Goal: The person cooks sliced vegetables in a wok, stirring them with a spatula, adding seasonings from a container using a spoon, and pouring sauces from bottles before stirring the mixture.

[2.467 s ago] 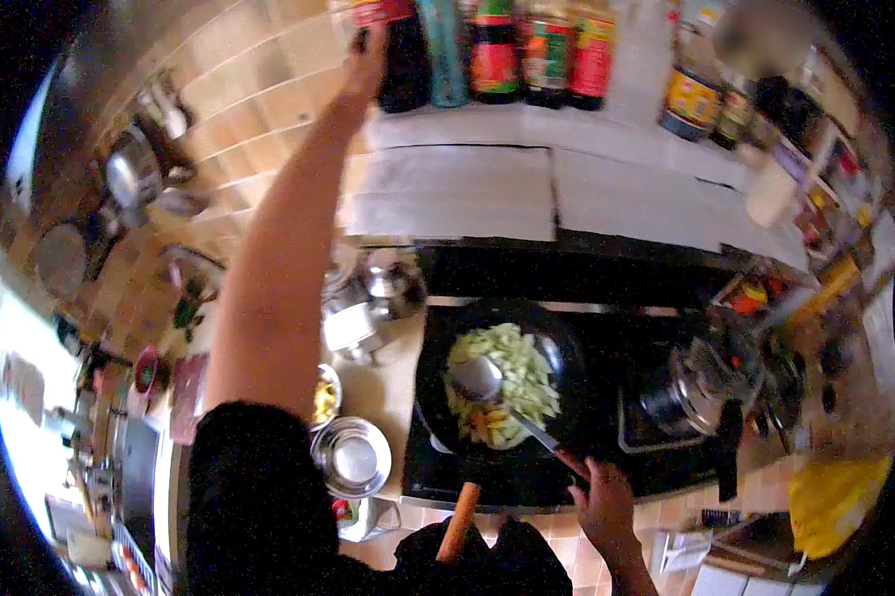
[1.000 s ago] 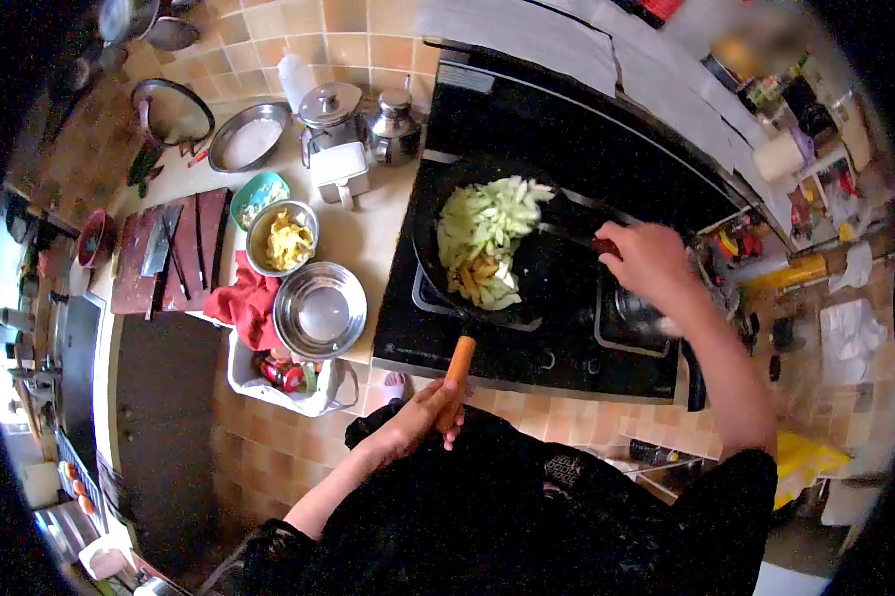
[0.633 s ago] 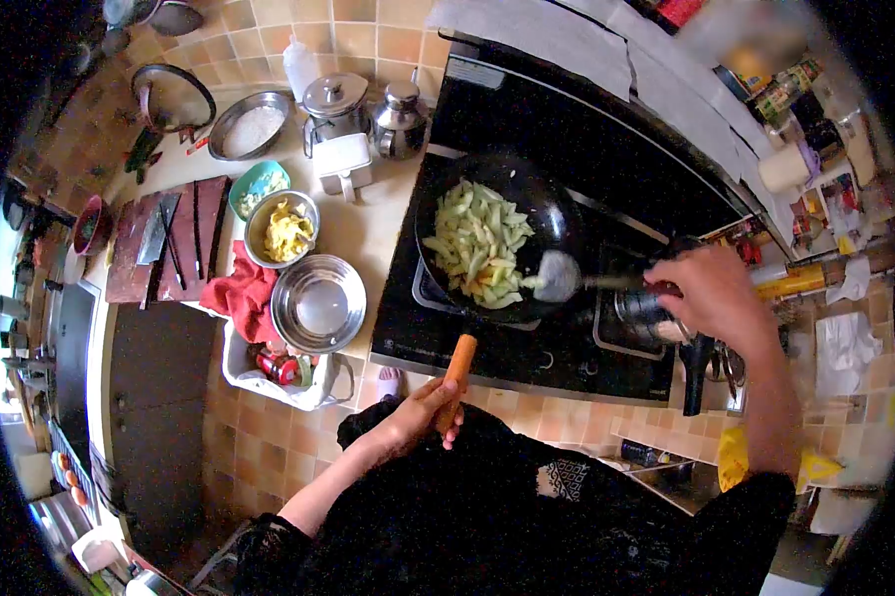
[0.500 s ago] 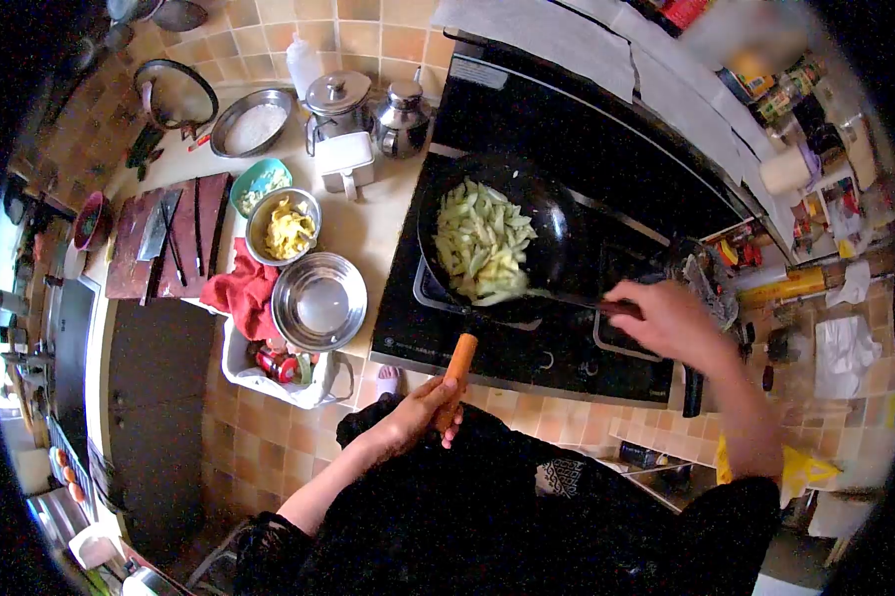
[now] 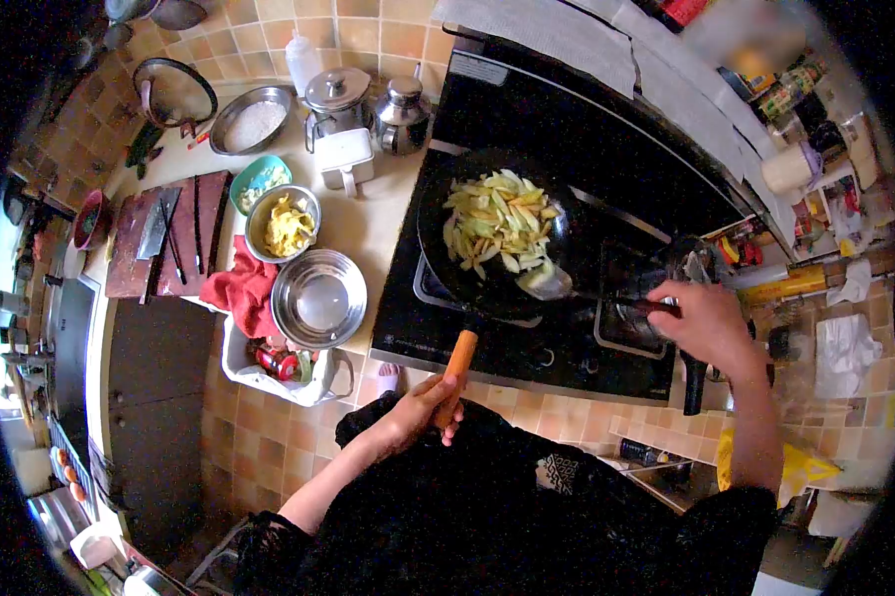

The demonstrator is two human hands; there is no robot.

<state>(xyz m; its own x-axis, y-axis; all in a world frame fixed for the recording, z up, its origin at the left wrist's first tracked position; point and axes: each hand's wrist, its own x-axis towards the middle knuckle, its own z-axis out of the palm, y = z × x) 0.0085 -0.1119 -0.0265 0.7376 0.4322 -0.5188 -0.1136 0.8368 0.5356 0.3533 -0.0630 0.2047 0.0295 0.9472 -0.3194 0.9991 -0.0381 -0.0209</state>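
Note:
A black wok (image 5: 487,288) stands on the left burner of the black stove (image 5: 507,360), its wooden handle (image 5: 458,360) pointing toward me. My left hand (image 5: 425,412) is wrapped round that handle. Pale green and yellowish sliced vegetables (image 5: 500,217) lie heaped in the wok. My right hand (image 5: 704,320), right of the wok, grips the dark handle of a spatula (image 5: 546,281). The metal blade is inside the wok at its lower right, beside the slices.
Left of the stove, the counter holds an empty steel bowl (image 5: 318,300), a steel bowl of yellow food (image 5: 285,224), a green bowl (image 5: 260,183), a lidded pot (image 5: 338,91), a kettle (image 5: 403,117) and a cutting board (image 5: 130,243) with a cleaver (image 5: 159,224). Another pan handle (image 5: 694,387) juts out at right.
My right hand has moved right with the spatula, drawing the blade toward the wok's right rim. The slices have shifted and spread, and more yellowish pieces show. My left hand stays on the handle.

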